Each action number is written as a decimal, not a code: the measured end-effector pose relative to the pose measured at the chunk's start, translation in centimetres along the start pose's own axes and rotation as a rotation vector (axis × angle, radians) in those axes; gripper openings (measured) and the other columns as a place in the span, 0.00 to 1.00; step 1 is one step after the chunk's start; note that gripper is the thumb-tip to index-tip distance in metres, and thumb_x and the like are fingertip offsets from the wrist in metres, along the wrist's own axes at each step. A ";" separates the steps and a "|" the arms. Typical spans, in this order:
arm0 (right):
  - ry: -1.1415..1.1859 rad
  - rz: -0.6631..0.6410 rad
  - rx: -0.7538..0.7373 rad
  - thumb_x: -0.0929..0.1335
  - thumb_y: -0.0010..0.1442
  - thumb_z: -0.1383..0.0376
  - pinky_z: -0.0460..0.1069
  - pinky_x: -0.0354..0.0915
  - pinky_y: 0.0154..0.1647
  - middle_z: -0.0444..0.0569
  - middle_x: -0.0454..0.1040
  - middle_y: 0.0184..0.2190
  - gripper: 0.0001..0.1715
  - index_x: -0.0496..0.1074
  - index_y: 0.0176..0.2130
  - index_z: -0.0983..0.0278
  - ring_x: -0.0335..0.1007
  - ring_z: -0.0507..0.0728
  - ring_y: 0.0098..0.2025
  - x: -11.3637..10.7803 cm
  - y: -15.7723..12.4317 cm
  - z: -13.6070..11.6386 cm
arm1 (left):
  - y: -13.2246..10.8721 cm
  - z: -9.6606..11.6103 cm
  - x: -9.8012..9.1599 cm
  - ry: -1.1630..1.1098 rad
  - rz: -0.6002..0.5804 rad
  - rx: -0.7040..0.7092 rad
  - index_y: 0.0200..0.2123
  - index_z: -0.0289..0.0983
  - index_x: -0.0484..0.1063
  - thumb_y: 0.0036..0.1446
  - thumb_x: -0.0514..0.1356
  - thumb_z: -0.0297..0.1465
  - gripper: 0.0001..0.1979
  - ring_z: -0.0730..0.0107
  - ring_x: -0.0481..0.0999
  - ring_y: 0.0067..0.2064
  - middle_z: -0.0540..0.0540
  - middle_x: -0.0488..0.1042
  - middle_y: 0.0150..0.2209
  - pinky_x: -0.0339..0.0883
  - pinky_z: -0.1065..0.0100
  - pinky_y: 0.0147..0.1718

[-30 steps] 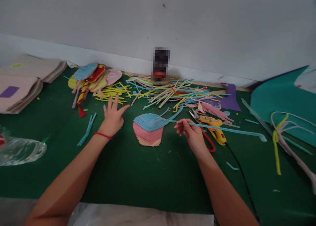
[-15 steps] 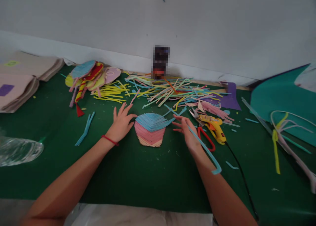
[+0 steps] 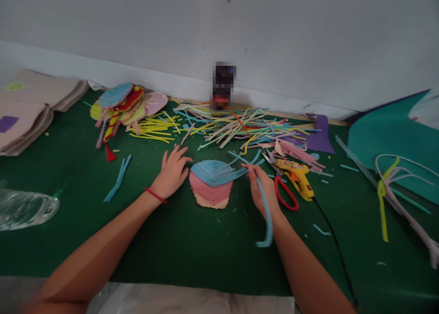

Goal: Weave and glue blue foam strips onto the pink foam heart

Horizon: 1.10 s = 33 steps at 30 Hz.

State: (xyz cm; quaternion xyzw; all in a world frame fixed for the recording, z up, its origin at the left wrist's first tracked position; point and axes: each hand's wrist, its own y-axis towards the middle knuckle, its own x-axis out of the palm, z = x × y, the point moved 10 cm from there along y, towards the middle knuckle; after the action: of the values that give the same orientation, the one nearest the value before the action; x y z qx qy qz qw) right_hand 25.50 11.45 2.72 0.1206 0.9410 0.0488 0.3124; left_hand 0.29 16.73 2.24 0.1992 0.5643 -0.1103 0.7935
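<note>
A flat piece covered in angled strips (image 3: 211, 193), blue at the top, pink in the middle and cream at the bottom, lies on the green table. Blue strip ends stick out from its right side towards my right hand. My left hand (image 3: 173, 171) rests with fingers spread at its left edge. Thumb and fingers of my right hand (image 3: 262, 186) pinch a long blue strip (image 3: 266, 213), whose bent lower end hangs over my wrist. Scissors with red handles (image 3: 287, 196) and a yellow glue gun (image 3: 299, 179) lie just right of that hand.
A heap of coloured strips (image 3: 233, 129) spreads along the wall. Finished round fans (image 3: 116, 94) are stacked at back left, near paper stacks (image 3: 25, 124). A clear bottle (image 3: 29, 209) lies at left. Teal sheet (image 3: 387, 131) stands at right; the glue gun's cord (image 3: 334, 241) runs forward.
My right hand has closed into a pinch, and the blue strip has swung left and down. The striped piece has shifted slightly right and towards me. My left hand has moved slightly right.
</note>
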 end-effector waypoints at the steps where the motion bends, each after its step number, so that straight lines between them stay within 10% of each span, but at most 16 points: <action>1: -0.060 0.030 -0.061 0.57 0.65 0.51 0.58 0.67 0.47 0.54 0.76 0.42 0.24 0.73 0.45 0.61 0.72 0.61 0.44 -0.3 -0.1 -0.7 | 0.0 0.3 -0.1 0.005 0.006 0.005 0.50 0.36 0.67 0.60 0.50 0.25 0.16 0.53 0.49 0.67 0.39 0.60 0.63 0.43 0.43 0.62; 11: 0.062 -0.167 -0.429 0.57 0.65 0.65 0.58 0.58 0.63 0.46 0.70 0.55 0.19 0.69 0.51 0.56 0.62 0.56 0.60 3.7 -1.3 -3.2 | -1.5 6.0 4.2 0.007 -0.251 0.333 0.66 0.36 0.46 0.64 0.48 0.39 0.30 0.60 0.43 0.69 0.40 0.45 0.68 0.34 0.51 0.65; 33: -0.022 -0.198 -0.374 0.58 0.64 0.68 0.62 0.51 0.65 0.53 0.67 0.58 0.17 0.68 0.49 0.62 0.53 0.58 0.65 6.2 0.0 -1.0 | -1.5 5.6 4.0 0.042 -0.223 0.217 0.64 0.44 0.55 0.61 0.54 0.42 0.29 0.49 0.46 0.68 0.36 0.50 0.67 0.42 0.46 0.62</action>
State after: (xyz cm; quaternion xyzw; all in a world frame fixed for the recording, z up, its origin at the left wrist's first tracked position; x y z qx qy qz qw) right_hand 20.11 13.03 0.00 -0.0323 0.9193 0.1905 0.3428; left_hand 5.81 13.15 -0.18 0.2223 0.5840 -0.2538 0.7383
